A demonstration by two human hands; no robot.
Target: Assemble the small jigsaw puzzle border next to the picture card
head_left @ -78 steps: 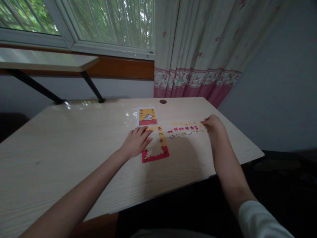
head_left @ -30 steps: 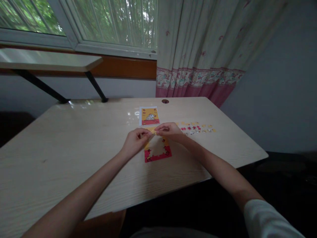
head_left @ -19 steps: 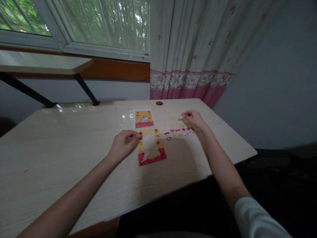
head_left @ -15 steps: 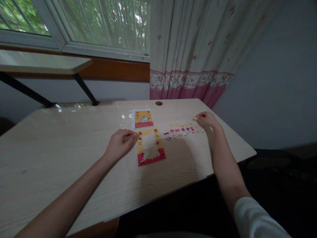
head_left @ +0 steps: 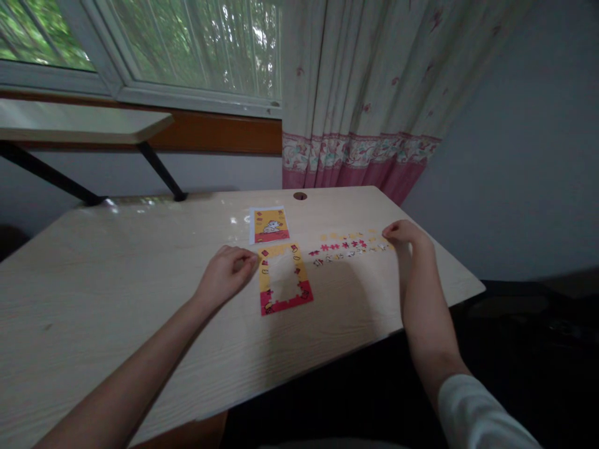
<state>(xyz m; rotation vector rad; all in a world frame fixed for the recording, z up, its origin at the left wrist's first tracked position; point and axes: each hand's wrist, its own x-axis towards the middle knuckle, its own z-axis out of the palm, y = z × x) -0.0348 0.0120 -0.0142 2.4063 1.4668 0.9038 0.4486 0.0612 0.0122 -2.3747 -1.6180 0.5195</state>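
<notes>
A jigsaw border [head_left: 286, 305], yellow above and red below, lies on the table with an open middle. My left hand [head_left: 227, 274] is closed, its thumb and fingertips pressed together at the border's upper left edge. Whether anything is between them is hidden. To the right of the border, loose jigsaw pieces lie in rows: yellow ones [head_left: 334, 236], red ones [head_left: 345, 245] and white patterned ones [head_left: 339, 255]. My right hand [head_left: 406, 234] is at the right end of these rows, fingers pinched downward; what they hold, if anything, cannot be made out.
Behind the border lies a picture card [head_left: 271, 226] showing a white animal on yellow and red. A round cable hole [head_left: 300, 196] is near the table's back edge. A raised shelf [head_left: 84, 120] on black supports stands at the left. Curtains [head_left: 360, 93] hang behind.
My right hand has moved right and slightly nearer me; the yellow piece seen at its fingertips before no longer shows there. My left hand has hardly moved.
</notes>
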